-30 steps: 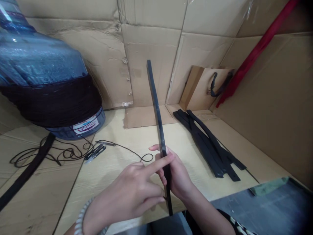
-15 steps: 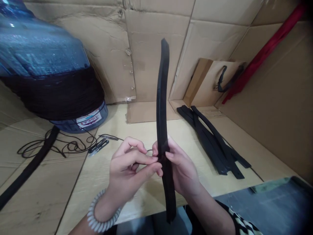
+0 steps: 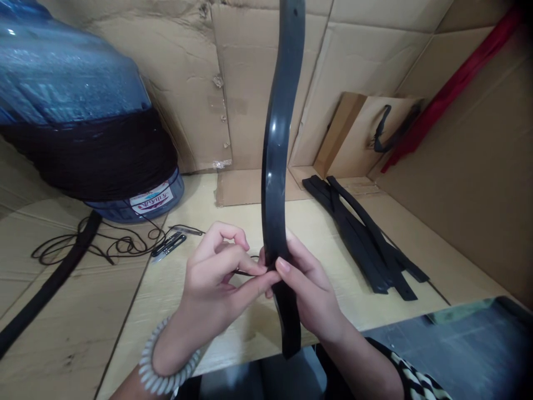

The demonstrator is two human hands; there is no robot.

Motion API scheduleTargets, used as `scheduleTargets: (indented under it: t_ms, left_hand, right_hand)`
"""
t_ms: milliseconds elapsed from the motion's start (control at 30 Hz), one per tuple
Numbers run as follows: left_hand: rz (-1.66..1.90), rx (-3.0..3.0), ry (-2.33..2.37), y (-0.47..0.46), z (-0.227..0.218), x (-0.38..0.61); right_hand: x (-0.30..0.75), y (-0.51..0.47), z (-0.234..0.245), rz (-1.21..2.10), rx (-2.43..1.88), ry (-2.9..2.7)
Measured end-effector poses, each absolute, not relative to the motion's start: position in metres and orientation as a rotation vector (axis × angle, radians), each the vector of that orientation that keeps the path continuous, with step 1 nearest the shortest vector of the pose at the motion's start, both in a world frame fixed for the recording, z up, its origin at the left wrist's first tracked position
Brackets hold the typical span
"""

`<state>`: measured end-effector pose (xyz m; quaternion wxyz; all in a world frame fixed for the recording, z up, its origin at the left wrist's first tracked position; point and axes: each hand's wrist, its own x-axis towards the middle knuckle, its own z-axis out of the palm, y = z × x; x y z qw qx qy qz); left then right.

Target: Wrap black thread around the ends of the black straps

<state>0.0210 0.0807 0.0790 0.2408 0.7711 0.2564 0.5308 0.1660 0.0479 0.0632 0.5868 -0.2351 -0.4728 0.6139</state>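
Fingers (image 3: 292,273) of the right hand (image 3: 314,286) are wrapped closed around a long, curved, glossy black strip (image 3: 275,155) from its right side, thumb on the near face, probably to steady it while the left hand (image 3: 220,278) works at its left edge. The strip stands close to upright in front of the person, over the pale wooden worktop (image 3: 195,200); its upper end runs past the top of the view and its lower end hangs near the worktop's front edge. Gripped this low, it puts the working spot within easy reach of both hands.

The left thumb and forefinger are pinched nearly together against the strip, on a thin black cord (image 3: 245,273); so fine a grip seems to suit something slender. The fingertips hide how the cord meets the strip.

A loose cord tangle (image 3: 109,259) lies at left, by a large blue plastic water bottle (image 3: 75,78) wound with a broad dark band (image 3: 91,158); its bulk may make it a steady spool. Black-handled metal snips (image 3: 169,245) lie beside the tangle, presumably for handiness. Overlapping flat black strips (image 3: 366,244) lie at right, perhaps set aside from the hands.
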Motion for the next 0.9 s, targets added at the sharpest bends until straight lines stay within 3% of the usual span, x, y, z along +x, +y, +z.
scheduleTargets:
  t_ms: [667,900]
  left_hand:
    - [1.305,2.379,0.729,0.086,0.075,0.004]
    - [1.222,1.969,0.764,0.081,0.067,0.019]
  right_hand:
    - [0.167,0.053,0.054,1.332,-0.625,-1.066]
    - [0.164,0.054,0.052,1.206,-0.734,-1.179]
